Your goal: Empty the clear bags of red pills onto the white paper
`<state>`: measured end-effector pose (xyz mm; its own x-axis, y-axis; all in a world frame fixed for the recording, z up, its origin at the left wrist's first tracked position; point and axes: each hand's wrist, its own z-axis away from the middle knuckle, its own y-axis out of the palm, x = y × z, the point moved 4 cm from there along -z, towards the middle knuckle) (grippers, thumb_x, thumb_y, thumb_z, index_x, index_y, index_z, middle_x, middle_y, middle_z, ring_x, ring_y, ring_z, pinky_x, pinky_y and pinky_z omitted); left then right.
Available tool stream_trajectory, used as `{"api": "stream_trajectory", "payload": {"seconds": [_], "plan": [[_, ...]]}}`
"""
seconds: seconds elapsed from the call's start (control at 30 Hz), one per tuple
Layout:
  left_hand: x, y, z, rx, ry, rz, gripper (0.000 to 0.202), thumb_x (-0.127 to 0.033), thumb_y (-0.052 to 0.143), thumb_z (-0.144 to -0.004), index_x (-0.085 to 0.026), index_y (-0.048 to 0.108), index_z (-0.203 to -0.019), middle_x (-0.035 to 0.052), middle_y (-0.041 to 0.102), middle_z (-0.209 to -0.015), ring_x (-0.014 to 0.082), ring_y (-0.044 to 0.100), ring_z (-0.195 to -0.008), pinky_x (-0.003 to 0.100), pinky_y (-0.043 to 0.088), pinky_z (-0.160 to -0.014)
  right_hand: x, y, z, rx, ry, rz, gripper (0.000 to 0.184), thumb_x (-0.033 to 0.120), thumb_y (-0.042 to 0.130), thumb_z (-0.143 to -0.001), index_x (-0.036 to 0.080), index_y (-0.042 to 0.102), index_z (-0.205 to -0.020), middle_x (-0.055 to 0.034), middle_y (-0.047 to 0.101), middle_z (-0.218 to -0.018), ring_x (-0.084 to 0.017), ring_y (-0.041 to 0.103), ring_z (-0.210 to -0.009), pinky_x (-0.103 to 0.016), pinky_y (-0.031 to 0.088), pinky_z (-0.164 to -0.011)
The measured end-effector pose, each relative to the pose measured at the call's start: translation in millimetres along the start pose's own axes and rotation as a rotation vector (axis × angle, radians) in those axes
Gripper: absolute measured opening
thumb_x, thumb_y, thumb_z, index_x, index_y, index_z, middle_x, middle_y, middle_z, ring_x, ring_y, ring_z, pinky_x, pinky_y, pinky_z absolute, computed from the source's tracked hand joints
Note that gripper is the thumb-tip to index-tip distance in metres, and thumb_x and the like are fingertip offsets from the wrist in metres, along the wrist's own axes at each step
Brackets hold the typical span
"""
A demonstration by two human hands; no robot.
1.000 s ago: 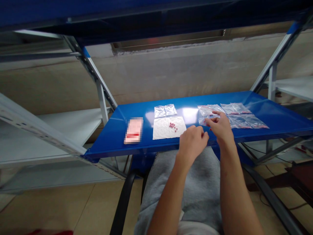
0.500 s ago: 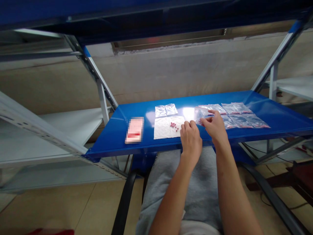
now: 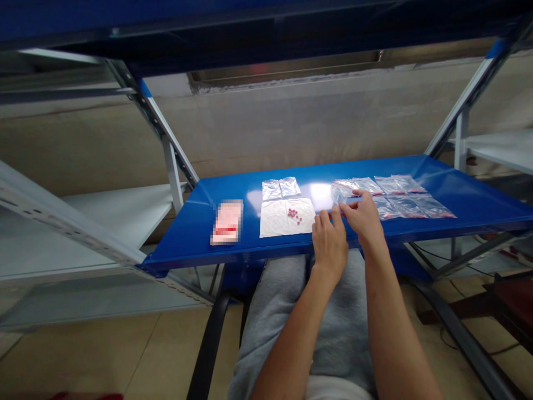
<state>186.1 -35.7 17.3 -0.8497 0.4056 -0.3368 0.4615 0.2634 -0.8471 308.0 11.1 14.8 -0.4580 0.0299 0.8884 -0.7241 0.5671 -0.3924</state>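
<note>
A clear plastic zip bag is pinched between the thumb and fingers of my right hand, tilted above the blue shelf. My left hand is closed, its bent fingertips at the bag's near edge beside my right thumb; whatever they hold is hidden. Left of my left hand lies a white cloth with several small dark-pink beads on its right half. Behind the cloth are two flat, clear bags. To the right, several zip bags with reddish edges lie in two rows.
A blurred-out pinkish flat object lies at the left of the blue shelf. Another blue shelf hangs overhead, with metal posts at the sides. Black chair armrests flank my lap.
My left hand has moved right, away from the cloth's edge, to the bag at my right fingertips. My right hand has shifted slightly. The beads remain on the cloth.
</note>
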Motion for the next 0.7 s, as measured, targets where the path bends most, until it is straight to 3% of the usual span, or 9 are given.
{"api": "stream_trajectory", "payload": {"seconds": [0.23,0.37,0.47,0.57,0.7], "plan": [[13.3,-24.1,-8.8,-0.068,-0.140,0.274,0.051,-0.012,0.049,-0.096,-0.018,0.046,-0.147,0.0144,0.060,-0.128,0.0233,0.060,-0.121,0.032,0.049,-0.104,2.0,0.9,1.1,0.047,0.050,-0.038,0.075,0.041,0.068,-0.070,0.013,0.052,-0.137,-0.0029,0.070,-0.077,-0.028,0.070,-0.080,-0.038,0.054,-0.071],[38.5,-36.5,-22.2,-0.078,-0.268,0.584,0.030,-0.026,0.060,-0.097,-0.017,0.065,-0.126,0.0091,0.067,-0.107,0.0199,0.067,-0.098,0.032,0.054,-0.090,11.0,5.5,7.1,0.162,0.070,-0.170,0.076,0.046,0.070,-0.067,0.013,0.053,-0.133,-0.0020,0.069,-0.075,-0.026,0.069,-0.076,-0.035,0.052,-0.064],[54.9,-38.2,-26.5,-0.002,-0.335,0.832,0.042,-0.040,0.078,-0.087,-0.017,0.069,-0.121,0.0074,0.069,-0.102,0.0166,0.065,-0.083,0.029,0.053,-0.077,20.6,12.1,13.2,0.230,0.063,-0.289,0.075,0.048,0.073,-0.065,0.015,0.054,-0.130,0.0000,0.067,-0.073,-0.024,0.067,-0.070,-0.032,0.050,-0.059],[64.7,-36.5,-27.3,0.107,-0.324,0.999,0.051,-0.033,0.086,-0.077,-0.016,0.071,-0.122,0.0076,0.071,-0.103,0.0136,0.064,-0.075,0.026,0.051,-0.068,28.9,19.1,18.4,0.261,0.073,-0.357,0.076,0.047,0.077,-0.063,0.018,0.053,-0.129,0.0016,0.067,-0.072,-0.022,0.067,-0.067,-0.031,0.051,-0.057],[79.8,-34.3,-29.9,0.087,-0.321,1.056,0.029,-0.021,0.077,-0.083,-0.014,0.077,-0.111,0.0083,0.076,-0.096,0.0141,0.067,-0.074,0.026,0.052,-0.069,38.7,26.2,24.8,0.326,0.113,-0.414,0.075,0.047,0.078,-0.067,0.019,0.049,-0.131,0.0006,0.069,-0.074,-0.022,0.070,-0.069,-0.028,0.051,-0.056]]}}
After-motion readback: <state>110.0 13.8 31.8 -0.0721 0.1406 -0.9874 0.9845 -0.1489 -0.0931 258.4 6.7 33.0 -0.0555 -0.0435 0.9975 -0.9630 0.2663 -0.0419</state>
